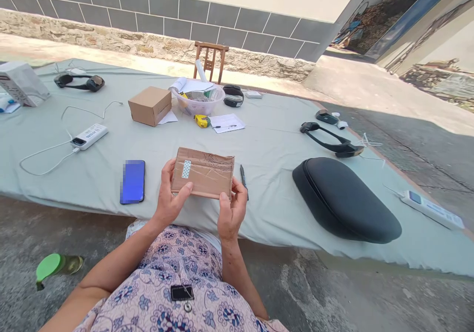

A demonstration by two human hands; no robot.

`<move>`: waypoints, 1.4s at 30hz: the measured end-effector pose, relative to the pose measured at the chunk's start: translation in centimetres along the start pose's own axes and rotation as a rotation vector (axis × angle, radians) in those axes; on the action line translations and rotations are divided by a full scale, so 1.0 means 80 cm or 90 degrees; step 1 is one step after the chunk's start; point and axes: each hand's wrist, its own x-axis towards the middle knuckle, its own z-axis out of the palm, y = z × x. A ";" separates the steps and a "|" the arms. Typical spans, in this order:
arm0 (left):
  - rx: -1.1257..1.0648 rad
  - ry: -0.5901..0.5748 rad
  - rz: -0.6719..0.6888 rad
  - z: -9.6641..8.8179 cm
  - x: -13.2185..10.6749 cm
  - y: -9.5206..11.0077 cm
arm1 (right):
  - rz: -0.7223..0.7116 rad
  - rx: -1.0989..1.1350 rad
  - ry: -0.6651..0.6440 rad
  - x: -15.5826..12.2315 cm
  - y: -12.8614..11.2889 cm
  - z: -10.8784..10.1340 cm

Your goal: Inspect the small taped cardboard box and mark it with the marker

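Both my hands hold a flat brown cardboard box [203, 172] above the near edge of the table covered in a pale green cloth [266, 144]. My left hand [169, 199] grips its left end, thumb pressed on top near a small white label. My right hand [231, 212] pinches its lower right corner. The box is level, with clear tape across its top. A dark pen [243, 180] lies on the cloth just right of the box.
A blue phone [132, 181] lies to the left, a black oval case [344, 199] to the right. Farther back are a brown carton [150, 105], a plastic bowl [199, 102], a yellow tape measure [202, 120], a white power bank [89, 136] and black headsets. A green-capped bottle [55, 266] lies on the ground.
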 end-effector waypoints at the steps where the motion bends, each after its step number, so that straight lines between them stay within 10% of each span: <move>1: -0.004 -0.004 0.000 0.000 -0.001 -0.002 | -0.004 0.000 0.007 -0.001 0.000 0.000; 8: 0.049 -0.056 -0.011 0.000 -0.003 -0.017 | -0.041 -0.011 0.043 -0.002 0.011 -0.002; 17: 0.076 -0.093 -0.139 0.002 -0.009 -0.034 | -0.339 -0.173 0.065 0.005 -0.026 -0.012; 42: -0.037 -0.079 -0.193 -0.017 0.014 -0.048 | -0.376 -0.130 -0.103 0.019 0.006 -0.012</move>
